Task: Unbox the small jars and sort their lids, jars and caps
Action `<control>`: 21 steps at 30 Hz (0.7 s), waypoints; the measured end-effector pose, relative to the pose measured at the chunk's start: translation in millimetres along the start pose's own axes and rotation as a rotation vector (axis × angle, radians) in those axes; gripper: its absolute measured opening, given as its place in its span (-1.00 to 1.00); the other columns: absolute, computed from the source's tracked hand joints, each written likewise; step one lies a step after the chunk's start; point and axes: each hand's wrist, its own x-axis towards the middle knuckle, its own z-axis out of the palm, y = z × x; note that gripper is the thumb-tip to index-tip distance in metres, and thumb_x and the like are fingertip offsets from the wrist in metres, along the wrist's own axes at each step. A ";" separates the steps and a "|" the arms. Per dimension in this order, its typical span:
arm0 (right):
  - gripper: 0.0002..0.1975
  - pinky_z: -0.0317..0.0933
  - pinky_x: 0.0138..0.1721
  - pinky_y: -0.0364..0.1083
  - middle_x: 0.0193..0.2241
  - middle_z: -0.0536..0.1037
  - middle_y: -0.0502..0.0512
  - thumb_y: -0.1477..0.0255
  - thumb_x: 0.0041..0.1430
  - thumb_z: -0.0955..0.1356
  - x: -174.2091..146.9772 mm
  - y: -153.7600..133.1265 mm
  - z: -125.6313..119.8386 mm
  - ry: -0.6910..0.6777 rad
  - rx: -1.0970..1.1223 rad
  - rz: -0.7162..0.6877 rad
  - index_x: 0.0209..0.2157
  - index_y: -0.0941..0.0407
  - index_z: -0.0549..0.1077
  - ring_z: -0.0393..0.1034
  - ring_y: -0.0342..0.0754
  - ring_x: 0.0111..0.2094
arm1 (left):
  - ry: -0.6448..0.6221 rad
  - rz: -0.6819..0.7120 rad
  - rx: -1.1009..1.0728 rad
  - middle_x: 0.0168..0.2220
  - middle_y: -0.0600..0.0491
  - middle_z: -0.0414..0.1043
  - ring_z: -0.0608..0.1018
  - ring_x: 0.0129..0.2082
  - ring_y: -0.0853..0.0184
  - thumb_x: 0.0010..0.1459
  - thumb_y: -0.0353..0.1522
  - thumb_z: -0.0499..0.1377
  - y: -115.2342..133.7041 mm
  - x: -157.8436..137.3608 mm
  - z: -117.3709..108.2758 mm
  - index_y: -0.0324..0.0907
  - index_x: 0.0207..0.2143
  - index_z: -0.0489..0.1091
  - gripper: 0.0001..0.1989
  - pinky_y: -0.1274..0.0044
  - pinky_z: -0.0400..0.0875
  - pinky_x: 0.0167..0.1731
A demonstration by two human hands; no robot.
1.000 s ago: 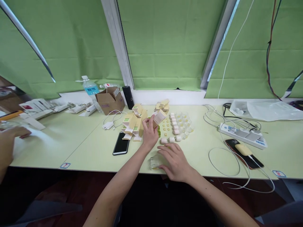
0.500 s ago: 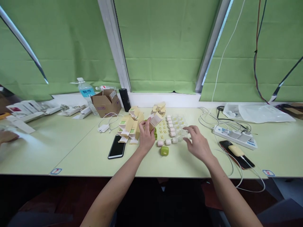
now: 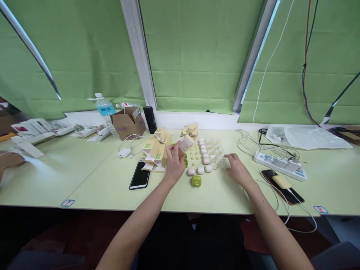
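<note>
My left hand (image 3: 174,163) is closed around a small cream cardboard box (image 3: 186,143) with its flaps open, held tilted above the table. On the right, my right hand (image 3: 237,168) has its fingertips together on a clear plastic piece (image 3: 224,163) at the edge of a group of clear plastic pieces (image 3: 215,145). Between the hands lie rows of small yellow clips (image 3: 194,153) and a line of pale pink earbud-case-like pieces (image 3: 204,154). A green case (image 3: 196,181) sits nearest the front. Another green piece (image 3: 185,161) is partly hidden behind my left hand.
Opened cream boxes (image 3: 156,150) are heaped left of my left hand, beside a black phone (image 3: 140,175). Further back stand a brown carton (image 3: 128,123), a water bottle (image 3: 105,108) and a black cylinder (image 3: 150,119). A power strip (image 3: 281,165) and cables lie right; another person's hand (image 3: 11,159) shows far left.
My right hand has moved slightly right and its fingers have closed on a clear plastic piece, drawing it off from the group. My left hand still holds the box.
</note>
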 end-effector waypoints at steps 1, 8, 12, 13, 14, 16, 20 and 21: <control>-0.52 0.40 -0.16 0.03 0.04 0.42 0.28 0.66 0.09 0.30 1.7 -1.8 -5.8 0.072 0.049 0.000 0.06 0.10 0.41 0.49 0.08 -0.12 | 0.001 -0.003 -0.007 0.09 -0.15 0.14 0.40 0.13 0.11 0.27 -0.41 0.12 0.3 -0.2 0.1 -0.06 0.37 0.07 -0.36 0.21 0.48 0.05; -0.88 0.41 -0.25 0.02 -0.26 0.52 0.16 0.45 0.29 0.23 30.0 -57.1 -23.0 0.671 0.398 -0.037 -0.23 0.05 0.40 0.44 0.05 -0.22 | -0.015 -0.042 -0.121 0.13 -0.18 0.19 0.40 0.14 0.11 0.31 -0.26 0.16 2.8 0.2 0.7 -0.07 0.39 0.02 -0.34 0.27 0.48 0.03; -0.87 0.41 -0.21 0.04 -0.21 0.55 0.17 0.38 0.27 0.29 44.2 -105.6 8.6 0.426 0.638 -0.168 -0.15 0.03 0.40 0.45 0.05 -0.19 | 0.030 -0.059 -0.171 0.22 -0.23 0.18 0.34 0.24 0.07 0.28 -0.19 0.19 -1.4 -0.2 4.6 -0.09 0.39 -0.03 -0.28 0.27 0.46 0.06; -0.83 0.42 -0.19 0.05 -0.18 0.55 0.17 0.37 0.25 0.32 46.4 -116.1 18.4 0.364 0.717 -0.177 -0.11 0.03 0.38 0.47 0.05 -0.16 | 0.050 -0.062 -0.186 0.23 -0.24 0.19 0.34 0.25 0.07 0.27 -0.18 0.20 -2.8 -0.5 5.9 -0.10 0.39 -0.04 -0.26 0.27 0.46 0.06; -0.74 0.42 -0.17 0.04 -0.14 0.55 0.18 0.34 0.22 0.36 48.1 -125.6 27.8 0.308 0.799 -0.164 -0.05 0.03 0.36 0.47 0.05 -0.13 | 0.066 -0.068 -0.201 0.23 -0.25 0.19 0.35 0.24 0.07 0.27 -0.18 0.21 -4.1 -1.0 7.0 -0.11 0.38 -0.06 -0.24 0.27 0.46 0.06; -0.53 0.42 -0.14 0.04 -0.08 0.55 0.17 0.29 0.16 0.43 50.6 -140.9 44.3 0.213 0.935 -0.096 0.06 0.02 0.28 0.48 0.04 -0.11 | 0.085 -0.083 -0.223 0.21 -0.26 0.23 0.39 0.22 0.08 0.25 -0.17 0.23 -5.5 -2.4 8.7 -0.14 0.37 -0.07 -0.22 0.27 0.47 0.05; -0.41 0.42 -0.08 0.04 -0.07 0.57 0.15 0.23 0.04 0.50 55.6 -155.5 62.9 0.091 1.110 0.013 0.06 0.03 0.28 0.50 0.02 -0.10 | 0.091 -0.077 -0.207 0.18 -0.26 0.28 0.44 0.17 0.08 0.26 -0.18 0.21 -2.6 -5.8 8.7 -0.16 0.34 -0.01 -0.29 0.25 0.45 0.07; -0.42 0.42 -0.07 0.04 -0.09 0.58 0.14 0.22 0.01 0.51 57.0 -155.7 64.6 0.079 1.154 0.031 0.02 0.03 0.30 0.50 0.02 -0.10 | 0.087 -0.068 -0.212 0.17 -0.26 0.28 0.44 0.17 0.08 0.27 -0.19 0.20 -1.1 -6.4 8.3 -0.16 0.33 0.00 -0.31 0.24 0.45 0.07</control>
